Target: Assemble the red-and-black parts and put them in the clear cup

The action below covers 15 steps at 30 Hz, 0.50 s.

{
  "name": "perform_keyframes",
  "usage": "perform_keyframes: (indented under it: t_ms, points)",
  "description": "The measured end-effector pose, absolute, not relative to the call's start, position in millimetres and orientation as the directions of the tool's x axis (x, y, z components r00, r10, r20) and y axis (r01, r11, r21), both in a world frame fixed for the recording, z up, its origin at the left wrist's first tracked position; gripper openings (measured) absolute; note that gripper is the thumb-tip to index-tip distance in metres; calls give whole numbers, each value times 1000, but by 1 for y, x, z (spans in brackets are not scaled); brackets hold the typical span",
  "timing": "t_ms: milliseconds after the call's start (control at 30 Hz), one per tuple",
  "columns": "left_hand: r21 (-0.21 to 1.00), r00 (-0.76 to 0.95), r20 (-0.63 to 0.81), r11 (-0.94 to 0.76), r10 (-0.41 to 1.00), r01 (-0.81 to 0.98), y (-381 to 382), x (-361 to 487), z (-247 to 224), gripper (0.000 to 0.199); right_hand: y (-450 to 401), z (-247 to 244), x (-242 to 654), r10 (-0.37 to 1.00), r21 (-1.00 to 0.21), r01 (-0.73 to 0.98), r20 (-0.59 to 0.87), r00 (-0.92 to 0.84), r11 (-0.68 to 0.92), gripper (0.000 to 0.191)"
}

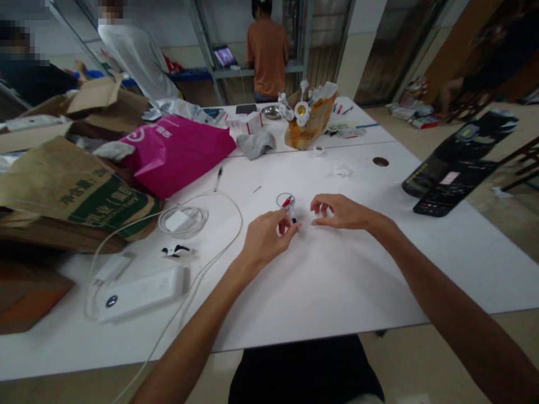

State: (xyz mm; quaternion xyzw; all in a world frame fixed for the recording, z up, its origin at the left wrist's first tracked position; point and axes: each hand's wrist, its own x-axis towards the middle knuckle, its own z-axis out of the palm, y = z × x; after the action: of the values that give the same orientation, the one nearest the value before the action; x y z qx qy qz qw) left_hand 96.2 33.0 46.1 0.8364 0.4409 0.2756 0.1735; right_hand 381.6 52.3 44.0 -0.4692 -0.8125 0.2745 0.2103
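My left hand (272, 233) is above the middle of the white table (337, 269). Its fingers are curled round a small object with a dark tip (294, 221), too small to name. Just beyond the fingertips is a small red and black item (287, 202) with a thin dark loop beside it. To the right, my right hand (337, 211) is held with thumb and fingers apart and nothing between them. The two hands do not touch.
A white power bank (143, 293), coiled cable (197, 220) and pink bag (181, 148) lie left. A phone (455, 188) leans by a black bottle (458, 151) at right. A paper bag (309, 123) stands behind. Several people are beyond the table.
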Motion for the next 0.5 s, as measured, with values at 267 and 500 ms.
perform_keyframes:
  t_ms: [267, 500]
  points:
    - [276, 425, -12, -406, 905, 871, 29, 119, 32, 46, 43, 13, 381, 873, -660, 595, 212, -439, 460, 13]
    - [321, 555, 30, -534, 831, 782, 24, 115, 28, 28, 34, 5, 361, 852, -708, 483, 370, -370, 516, 15]
